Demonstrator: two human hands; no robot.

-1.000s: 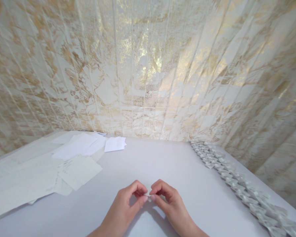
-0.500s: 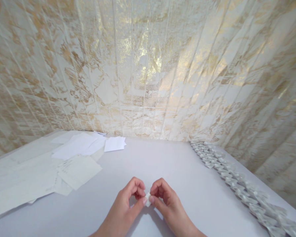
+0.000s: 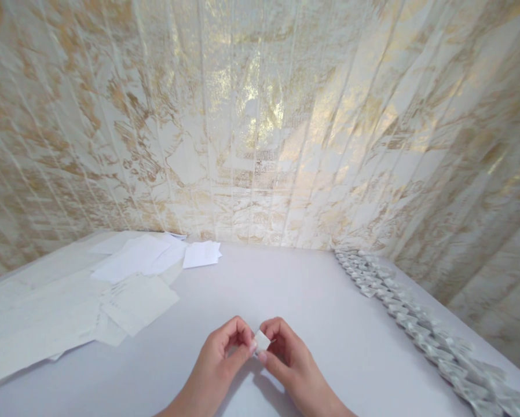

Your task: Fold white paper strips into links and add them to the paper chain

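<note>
A small folded white paper piece [image 3: 261,340] is pinched between the fingertips of both my hands, just above the white table [image 3: 286,289] near its front edge. My left hand [image 3: 223,359] grips its left side with thumb and forefinger. My right hand [image 3: 288,362] grips its right side the same way. The fingers hide most of the piece; only a small square face shows between them.
Loose white paper sheets [image 3: 134,278] lie scattered on the left half of the table. A long row of several small folded paper pieces [image 3: 420,327] runs along the right edge. A cream and gold curtain [image 3: 260,116] hangs close behind.
The paper piece has turned between my fingertips, and a wider square face now shows. Both hands have stayed at the same spot and shifted only slightly.
</note>
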